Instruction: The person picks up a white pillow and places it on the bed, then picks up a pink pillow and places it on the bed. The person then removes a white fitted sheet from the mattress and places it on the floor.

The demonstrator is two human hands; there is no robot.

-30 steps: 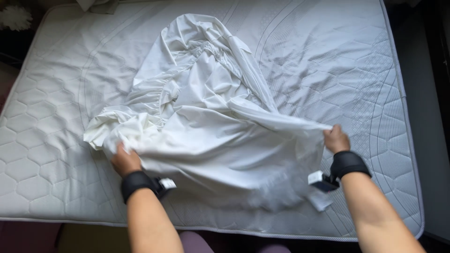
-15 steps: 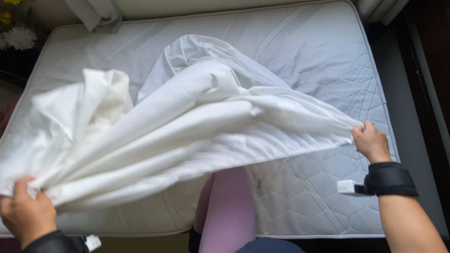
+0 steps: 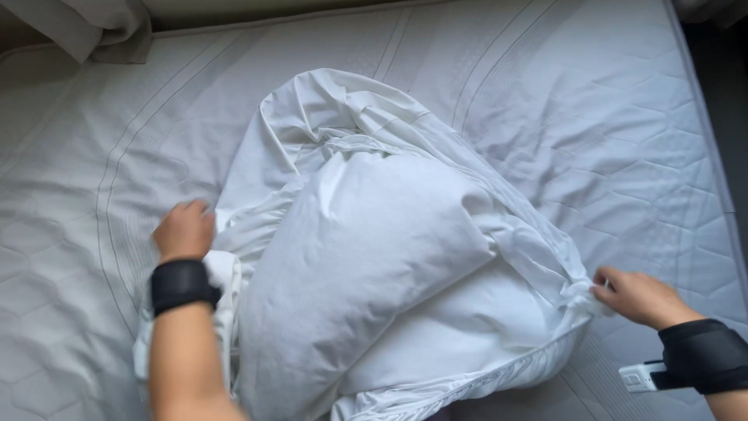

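A crumpled white bed sheet [image 3: 374, 249] lies heaped and puffed up in the middle of a bare quilted mattress [image 3: 592, 125]. My left hand [image 3: 185, 229] rests on the sheet's left edge, fingers curled into the folds. At the sheet's right edge my right hand [image 3: 635, 296] pinches a gathered corner of the cloth. Both wrists wear black bands; a small white tag sticks out from the right one.
A pale curtain hem [image 3: 86, 31] hangs at the top left behind the mattress. The mattress's right edge [image 3: 713, 156] drops to a dark floor strip.
The sheet, held up and stretched wide half a second ago, has dropped back onto the mattress in a billowed heap. Both hands have come inward and down with it.
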